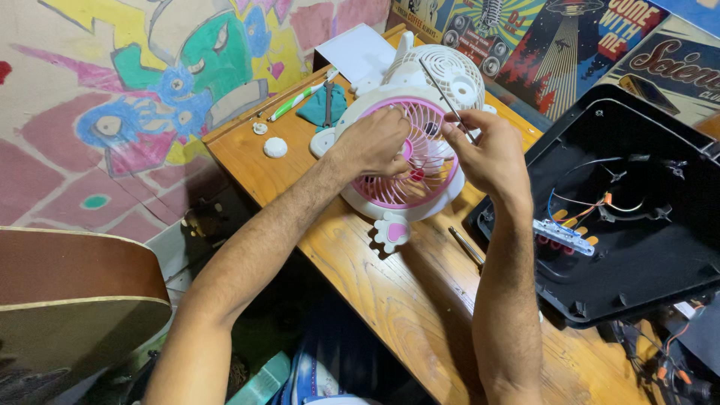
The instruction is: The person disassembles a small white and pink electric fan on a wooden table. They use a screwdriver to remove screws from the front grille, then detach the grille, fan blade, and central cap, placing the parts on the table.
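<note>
We've got the small pink-and-white fan (409, 161) lying flat on the wooden table (390, 292). Our left hand (375, 142) presses down on its grille, fingers spread, while our right hand (487, 154) pinches a thin screwdriver (444, 90) over it.

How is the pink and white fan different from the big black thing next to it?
The fan is round, white with pink blades; the black casing is bigger, boxy and dark. Both hands, left hand and right hand, are on the fan; none touches the casing. The fan has a grille; the casing lies open, showing coloured wires. Both rest on the wooden table.
</note>
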